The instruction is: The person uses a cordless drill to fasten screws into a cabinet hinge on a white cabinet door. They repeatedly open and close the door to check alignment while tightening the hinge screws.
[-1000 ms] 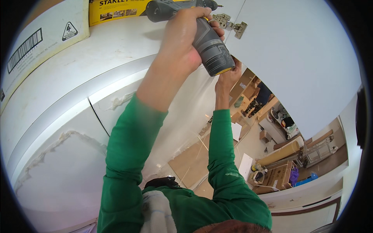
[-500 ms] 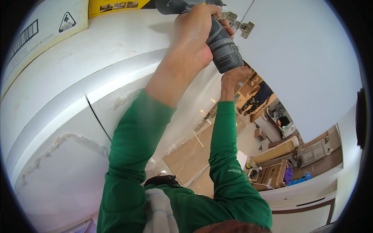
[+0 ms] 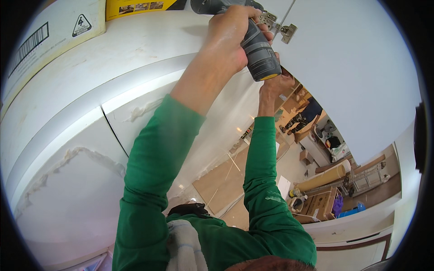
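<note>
My left hand is wrapped round the grip of a dark grey cordless drill, whose body lies at the top edge of the view. The drill's front end is beside a metal cabinet hinge, which joins the white cabinet door to the cabinet. Lower down, behind the drill's base, my right hand is closed at the door's edge. The drill covers part of that hand, so not all its fingers show. Where the drill's tip meets the hinge is hard to make out.
A white box and a yellow box stand on the white surface at upper left. Far below, another person stands among boxes. A cardboard carton, a yellowish roll and a ladder lie lower right.
The drill's base has tipped slightly upward, and its yellow underside now shows. A finger of my right hand now shows beside the drill. The whole view has shifted slightly.
</note>
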### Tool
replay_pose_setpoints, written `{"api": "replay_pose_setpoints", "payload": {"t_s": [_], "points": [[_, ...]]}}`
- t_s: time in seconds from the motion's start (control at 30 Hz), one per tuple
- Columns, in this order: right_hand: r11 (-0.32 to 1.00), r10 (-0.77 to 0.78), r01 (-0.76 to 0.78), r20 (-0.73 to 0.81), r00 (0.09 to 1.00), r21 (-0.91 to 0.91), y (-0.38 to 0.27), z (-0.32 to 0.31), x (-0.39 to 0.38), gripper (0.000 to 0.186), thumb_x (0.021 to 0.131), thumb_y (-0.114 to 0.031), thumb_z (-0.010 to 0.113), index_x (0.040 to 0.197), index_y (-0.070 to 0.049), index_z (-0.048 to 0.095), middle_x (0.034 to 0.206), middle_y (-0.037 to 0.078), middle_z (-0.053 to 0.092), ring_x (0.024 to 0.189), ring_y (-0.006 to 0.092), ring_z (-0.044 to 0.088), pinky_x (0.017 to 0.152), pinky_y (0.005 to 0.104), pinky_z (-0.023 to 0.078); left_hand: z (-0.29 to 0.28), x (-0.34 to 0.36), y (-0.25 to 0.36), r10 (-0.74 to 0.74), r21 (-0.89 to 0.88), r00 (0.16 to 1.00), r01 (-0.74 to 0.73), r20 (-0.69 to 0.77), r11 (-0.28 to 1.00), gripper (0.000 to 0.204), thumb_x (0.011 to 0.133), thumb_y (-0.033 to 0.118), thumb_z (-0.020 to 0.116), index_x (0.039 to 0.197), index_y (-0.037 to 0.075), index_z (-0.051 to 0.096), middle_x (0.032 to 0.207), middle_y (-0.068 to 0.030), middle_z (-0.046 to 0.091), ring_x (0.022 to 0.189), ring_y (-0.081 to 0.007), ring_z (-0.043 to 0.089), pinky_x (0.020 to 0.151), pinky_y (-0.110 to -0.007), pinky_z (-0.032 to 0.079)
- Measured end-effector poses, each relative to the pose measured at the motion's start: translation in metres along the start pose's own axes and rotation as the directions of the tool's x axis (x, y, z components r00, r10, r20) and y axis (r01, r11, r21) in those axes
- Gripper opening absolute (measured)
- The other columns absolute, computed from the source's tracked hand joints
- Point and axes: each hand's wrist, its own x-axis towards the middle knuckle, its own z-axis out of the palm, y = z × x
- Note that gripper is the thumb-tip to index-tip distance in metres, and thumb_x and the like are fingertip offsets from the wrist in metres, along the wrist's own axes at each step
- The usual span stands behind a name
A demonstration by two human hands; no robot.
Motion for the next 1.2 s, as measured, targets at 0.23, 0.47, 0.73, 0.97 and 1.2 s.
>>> {"api": "replay_pose_setpoints", "payload": {"t_s": [0.23, 0.47, 0.73, 0.97, 1.2], "points": [[1.000, -0.004, 0.004, -0.014, 1.000, -0.003, 0.003, 0.002, 0.001, 0.026, 0.094, -0.004, 0.087, 0.113, 0.010, 0.076, 0.105, 0.014, 0.081, 0.091, 0.0187, 0.076, 0.086, 0.0320, 0.062, 0.001, 0.002, 0.000, -0.003, 0.028, 0.999, 0.004, -0.032, 1.000, 0.009, 0.099, 0.009, 0.067, 0.100, 0.002, 0.060, 0.079, -0.0123, 0.066, 0.064, -0.0252, 0.069, 0.060, -0.040, 0.062], [1.000, 0.003, -0.004, -0.039, 0.999, -0.010, 0.005, 0.001, 0.001, 0.021, 0.095, -0.003, 0.085, 0.110, 0.010, 0.076, 0.102, 0.014, 0.080, 0.087, 0.0188, 0.076, 0.083, 0.0332, 0.064, -0.007, -0.001, -0.008, 0.088, 0.020, 0.995, -0.089, 0.040, 0.996, 0.023, 0.093, 0.009, 0.072, 0.107, -0.003, 0.059, 0.090, -0.0178, 0.065, 0.075, -0.0302, 0.070, 0.068, -0.058, 0.064], [0.998, -0.063, 0.063, -0.027, 0.998, -0.005, 0.011, -0.002, 0.000, 0.022, 0.098, -0.007, 0.084, 0.109, 0.010, 0.076, 0.098, 0.014, 0.080, 0.083, 0.0197, 0.076, 0.077, 0.0342, 0.065, -0.005, -0.006, -0.009, 0.081, 0.042, 0.996, -0.082, 0.029, 0.996, 0.026, 0.095, 0.012, 0.073, 0.113, -0.002, 0.060, 0.089, -0.0160, 0.069, 0.075, -0.0270, 0.072, 0.070, -0.046, 0.066], [0.998, -0.027, 0.029, -0.032, 0.999, 0.048, 0.009, -0.016, -0.019, 0.021, 0.099, -0.008, 0.083, 0.109, 0.009, 0.076, 0.099, 0.015, 0.079, 0.082, 0.0210, 0.076, 0.076, 0.0345, 0.066, -0.017, -0.022, -0.023, 0.071, 0.062, 0.997, -0.069, -0.023, 0.996, 0.027, 0.095, 0.012, 0.073, 0.114, -0.003, 0.062, 0.088, -0.0164, 0.070, 0.075, -0.0275, 0.072, 0.069, -0.047, 0.065], [0.998, -0.017, 0.018, -0.017, 1.000, 0.057, 0.018, -0.021, -0.029, 0.020, 0.098, -0.003, 0.083, 0.111, 0.011, 0.075, 0.102, 0.015, 0.080, 0.086, 0.0202, 0.077, 0.080, 0.0350, 0.067, -0.027, -0.032, -0.027, 0.084, 0.072, 0.996, -0.084, -0.009, 0.994, 0.026, 0.095, 0.013, 0.074, 0.112, -0.003, 0.063, 0.090, -0.0176, 0.071, 0.076, -0.0280, 0.073, 0.071, -0.047, 0.066]]}}
